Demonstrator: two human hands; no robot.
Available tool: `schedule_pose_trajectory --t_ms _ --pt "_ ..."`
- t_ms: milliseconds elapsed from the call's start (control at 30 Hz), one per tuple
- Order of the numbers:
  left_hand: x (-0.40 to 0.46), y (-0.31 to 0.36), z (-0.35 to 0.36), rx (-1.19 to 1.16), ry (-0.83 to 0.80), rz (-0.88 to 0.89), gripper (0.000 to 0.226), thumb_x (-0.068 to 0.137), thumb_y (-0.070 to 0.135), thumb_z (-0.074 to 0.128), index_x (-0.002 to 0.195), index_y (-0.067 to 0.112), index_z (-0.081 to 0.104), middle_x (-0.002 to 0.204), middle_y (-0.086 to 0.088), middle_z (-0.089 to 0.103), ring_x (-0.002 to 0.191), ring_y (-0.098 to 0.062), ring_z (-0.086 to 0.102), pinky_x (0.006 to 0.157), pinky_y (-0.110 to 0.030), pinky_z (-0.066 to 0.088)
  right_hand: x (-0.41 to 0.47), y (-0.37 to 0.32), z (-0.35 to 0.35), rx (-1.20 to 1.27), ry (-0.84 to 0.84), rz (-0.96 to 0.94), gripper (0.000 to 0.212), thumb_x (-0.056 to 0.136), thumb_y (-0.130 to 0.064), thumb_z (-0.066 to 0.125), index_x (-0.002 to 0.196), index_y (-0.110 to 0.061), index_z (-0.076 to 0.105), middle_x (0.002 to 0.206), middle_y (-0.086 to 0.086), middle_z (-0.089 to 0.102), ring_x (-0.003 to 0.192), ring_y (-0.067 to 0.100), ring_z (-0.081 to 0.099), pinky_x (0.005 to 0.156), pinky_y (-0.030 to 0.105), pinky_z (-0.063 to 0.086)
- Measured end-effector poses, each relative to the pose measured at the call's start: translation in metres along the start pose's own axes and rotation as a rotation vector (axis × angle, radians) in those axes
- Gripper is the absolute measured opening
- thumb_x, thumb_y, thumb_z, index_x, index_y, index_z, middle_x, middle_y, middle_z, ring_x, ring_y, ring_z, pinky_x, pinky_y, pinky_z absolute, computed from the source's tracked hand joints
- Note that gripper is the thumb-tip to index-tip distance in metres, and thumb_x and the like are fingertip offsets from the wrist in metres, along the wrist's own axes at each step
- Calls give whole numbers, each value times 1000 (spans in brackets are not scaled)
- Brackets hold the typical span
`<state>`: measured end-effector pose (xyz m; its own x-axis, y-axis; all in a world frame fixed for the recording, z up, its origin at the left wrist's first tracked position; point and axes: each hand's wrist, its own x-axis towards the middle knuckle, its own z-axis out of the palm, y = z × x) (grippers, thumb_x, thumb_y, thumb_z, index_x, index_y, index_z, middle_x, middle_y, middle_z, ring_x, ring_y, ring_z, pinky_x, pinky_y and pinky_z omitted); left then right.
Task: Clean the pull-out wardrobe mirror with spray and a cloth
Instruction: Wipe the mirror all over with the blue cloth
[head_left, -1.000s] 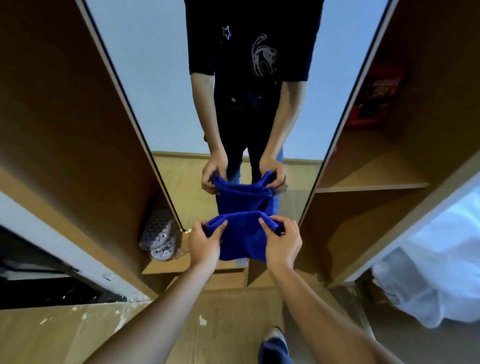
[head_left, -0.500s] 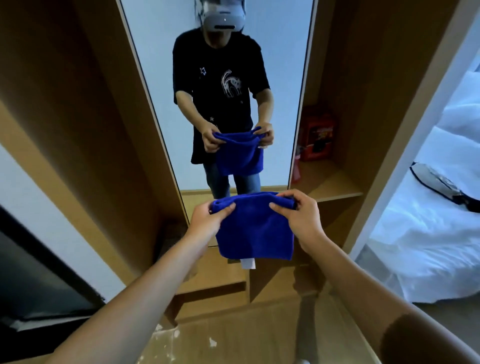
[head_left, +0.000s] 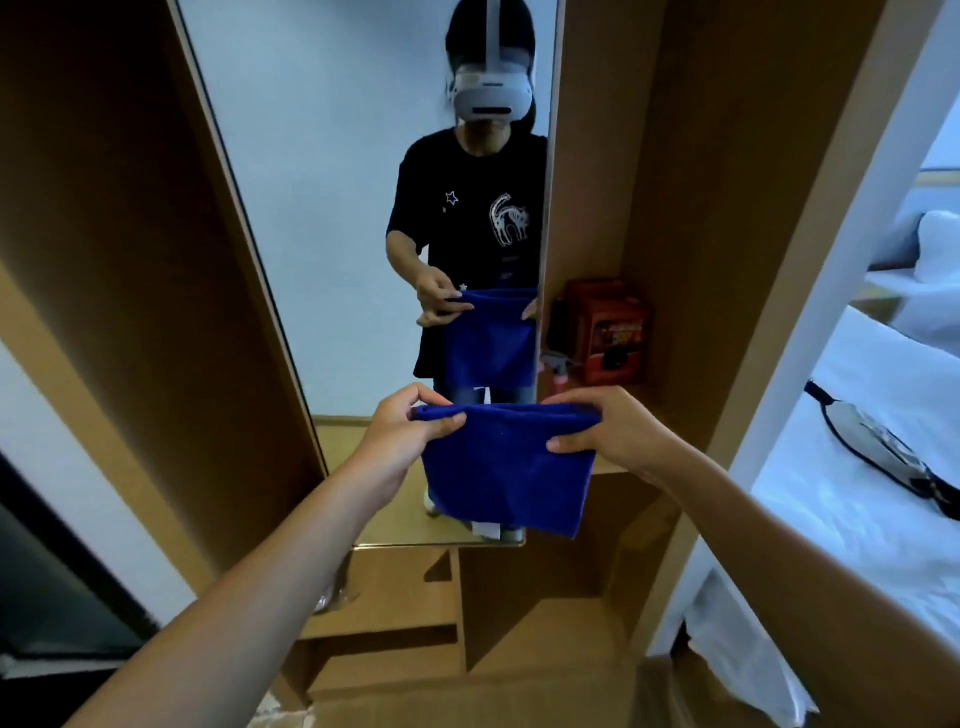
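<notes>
No text, brand or number can be read anywhere in the view. The red box (head_left: 609, 325) on the wardrobe shelf to the right of the mirror (head_left: 332, 218) carries a printed label with yellow and dark marks, too blurred to make out. The white headset (head_left: 492, 96) reflected in the mirror bears a small dark marking on its front, too small to read.

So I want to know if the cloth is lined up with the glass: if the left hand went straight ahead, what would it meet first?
Most likely the mirror, near its lower part. The left hand holds the cloth just before it, though depth is unclear.
</notes>
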<state>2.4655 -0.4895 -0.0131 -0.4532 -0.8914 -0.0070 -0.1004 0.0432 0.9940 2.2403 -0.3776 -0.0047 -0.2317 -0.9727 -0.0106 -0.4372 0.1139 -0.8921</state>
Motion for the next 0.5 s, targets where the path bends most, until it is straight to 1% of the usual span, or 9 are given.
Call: schedule_pose_trajectory --t_ms 67,133,200,300,400,467,500 --pt "2 2 14 15 -32 21 15 83 12 73 94 19 64 105 -9 66 101 -25 60 73 -31 48 3 4 -19 -159 -20 13 31 73 -13 82 102 -17 72 98 0 71 91 15 68 81 33 57" --pt "4 2 27 25 -86 48 21 85 11 70 102 23 67 109 -6 67 104 -24 61 77 -32 54 4 8 -33 -250 -31 27 19 74 -18 81 90 -15 72 91 2 71 87 17 67 79 33 56" --pt "8 3 35 33 -161 89 28 87 11 68 110 27 67 115 -3 65 106 -21 61 77 -30 57 5 12 -44 -257 -25 28 16 78 -19 78 90 -12 70 90 4 70 86 18 66 77 30 53" --pt "19 5 42 128 -257 149 31 90 17 65 116 34 64 118 1 62 106 -17 61 77 -29 59 5 20 -58 -103 -45 53 19 83 -19 73 98 -11 67 94 6 70 86 18 69 75 27 54" --pt "34 7 48 203 -336 172 27 91 18 64 112 35 65 117 8 63 107 -14 60 76 -26 58 7 29 -67 91 -29 83 26 83 -17 72 107 -7 66 100 9 71 90 20 70 82 33 58" --pt "46 6 49 241 -401 141 32 87 20 69 113 37 64 118 9 63 109 -13 60 81 -30 58 11 35 -72 200 0 115 28 83 -13 71 110 -7 66 104 10 71 95 23 69 86 38 57" --pt "53 6 49 249 -441 105 39 83 21 73 116 38 62 119 8 63 110 -14 60 85 -34 58 13 38 -74 234 10 127 28 84 -12 70 111 -8 65 106 10 70 98 23 69 87 40 57"
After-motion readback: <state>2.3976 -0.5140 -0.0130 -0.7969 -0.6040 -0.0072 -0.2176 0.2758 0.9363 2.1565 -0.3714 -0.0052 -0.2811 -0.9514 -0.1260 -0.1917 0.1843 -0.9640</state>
